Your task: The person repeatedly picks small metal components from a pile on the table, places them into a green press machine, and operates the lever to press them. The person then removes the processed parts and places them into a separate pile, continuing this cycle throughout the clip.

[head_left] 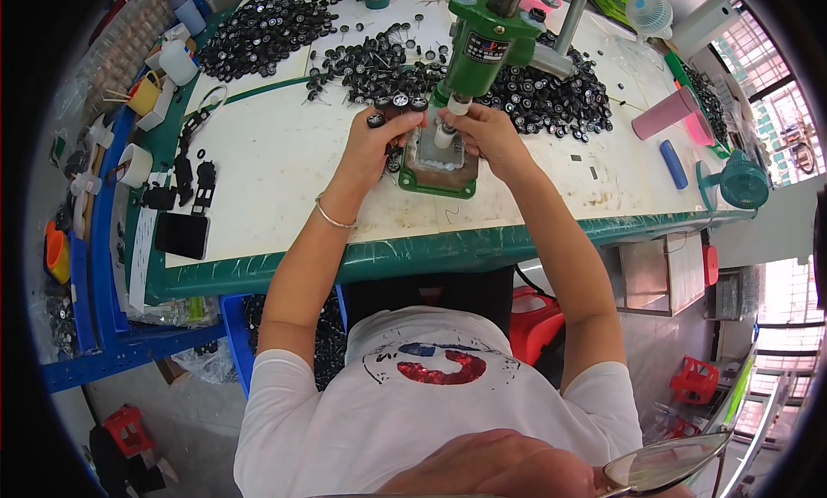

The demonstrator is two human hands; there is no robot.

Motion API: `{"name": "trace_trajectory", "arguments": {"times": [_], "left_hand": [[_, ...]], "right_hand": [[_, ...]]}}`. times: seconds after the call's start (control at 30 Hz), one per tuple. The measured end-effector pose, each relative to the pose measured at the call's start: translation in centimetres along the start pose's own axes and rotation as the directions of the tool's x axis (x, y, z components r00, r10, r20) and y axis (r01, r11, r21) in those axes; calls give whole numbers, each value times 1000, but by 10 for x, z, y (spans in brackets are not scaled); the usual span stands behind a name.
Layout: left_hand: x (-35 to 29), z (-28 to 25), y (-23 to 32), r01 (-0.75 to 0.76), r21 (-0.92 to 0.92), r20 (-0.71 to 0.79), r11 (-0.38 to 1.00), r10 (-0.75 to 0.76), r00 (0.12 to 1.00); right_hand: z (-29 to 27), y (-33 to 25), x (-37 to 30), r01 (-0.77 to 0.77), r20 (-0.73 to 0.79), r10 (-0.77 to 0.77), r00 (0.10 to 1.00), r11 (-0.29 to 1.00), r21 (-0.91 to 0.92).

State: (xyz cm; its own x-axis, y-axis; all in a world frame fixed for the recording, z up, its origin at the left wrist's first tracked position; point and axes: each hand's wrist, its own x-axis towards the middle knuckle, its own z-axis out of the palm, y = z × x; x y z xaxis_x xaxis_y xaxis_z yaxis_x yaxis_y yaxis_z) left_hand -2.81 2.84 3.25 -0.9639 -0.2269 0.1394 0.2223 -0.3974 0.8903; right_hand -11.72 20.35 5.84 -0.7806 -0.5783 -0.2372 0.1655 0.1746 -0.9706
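Observation:
A green bench press (479, 50) stands at the far side of the table, over its green base (438, 186) with a clear plate on top. My left hand (385, 138), left of the press, is closed round several small black wheels with silver hubs (401, 102). Its fingertips reach toward the white post (444, 138) under the press's white ram tip (459, 104). From the other side my right hand (489, 138) pinches at the gap between post and ram. Whatever lies in that pinch is too small and covered to name.
Heaps of black wheels (267, 34) lie across the table's back, some on thin metal axles. To the left are a phone (182, 235) and black plastic parts (204, 186). A pink tumbler (664, 113), a blue bar-shaped object (674, 164) and a small fan (743, 180) are on the right.

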Motion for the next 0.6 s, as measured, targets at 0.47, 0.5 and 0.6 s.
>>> {"name": "trace_trajectory", "arguments": {"times": [0.47,0.5,0.6], "left_hand": [[9,18,-6,-6,315,-33,949,18,999],[9,18,-5,-7,322,-35,947,19,999],[12,20,-3,30,394,-71,918,-2,997]], "right_hand": [[-39,4,-2,209,-197,-148,969,919,335],[-49,-4,-2,236,-224,-169,960,918,320],[-83,-31,4,312,-359,-199,912,904,292]]}}
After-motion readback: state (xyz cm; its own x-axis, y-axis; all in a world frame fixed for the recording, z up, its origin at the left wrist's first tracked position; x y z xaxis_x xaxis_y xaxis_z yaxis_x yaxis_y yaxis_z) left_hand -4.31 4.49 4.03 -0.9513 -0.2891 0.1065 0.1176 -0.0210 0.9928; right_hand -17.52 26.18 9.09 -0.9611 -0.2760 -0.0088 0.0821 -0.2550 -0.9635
